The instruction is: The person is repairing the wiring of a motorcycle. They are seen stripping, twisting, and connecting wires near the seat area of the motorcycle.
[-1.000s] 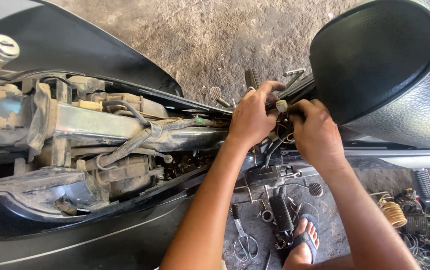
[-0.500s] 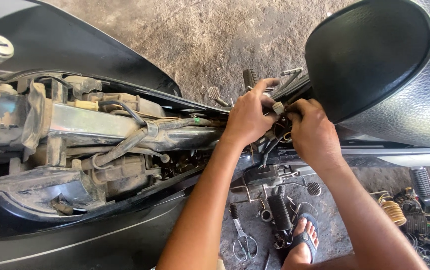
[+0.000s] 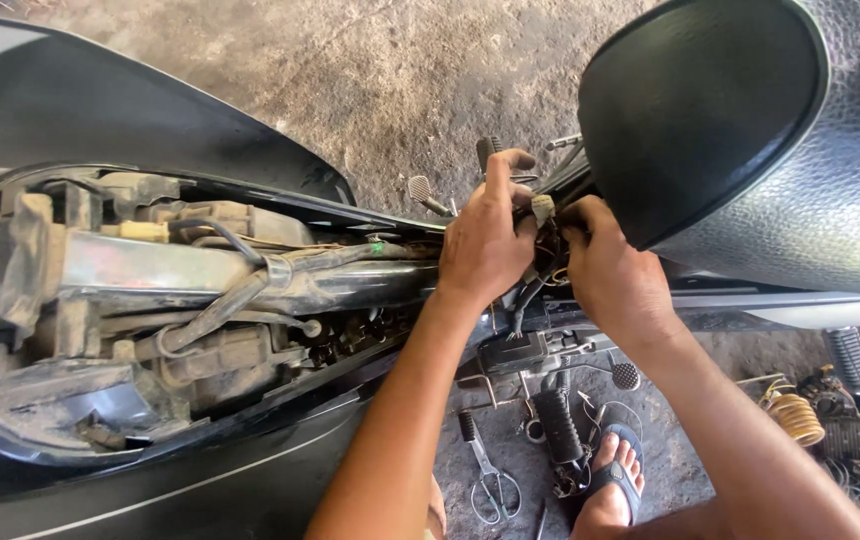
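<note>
a: though both hands sat at this same spot a second ago, the grip looks different now, doesn't it?

b: a little. the left hand (image 3: 485,245) has come round so its fingers (image 3: 508,170) curl over the top of the wire bundle (image 3: 540,262), and the small pale connector (image 3: 542,207) now shows between the two hands, where it was half covered before.

a: and the right hand (image 3: 610,270)?

b: it has stayed pressed in under the front edge of the black seat (image 3: 710,120), fingers narrowed to a pinch on the wires just beside the connector. neither hand is open; both are closed on that cluster.

a: so where exactly is the connector?

b: at the rear end of the bare frame (image 3: 180,275), right under the raised nose of the seat, touching both hands.

a: what do you make of the shift?

b: i'd judge the plug has been worked free of the tangle enough to handle, but whether it is joined or parted i cannot tell; the fingers hide the seam.

a: anything else moved?

b: no. the pliers (image 3: 490,480) lie on the floor (image 3: 370,90) near the sandalled foot (image 3: 615,480), untouched.
</note>
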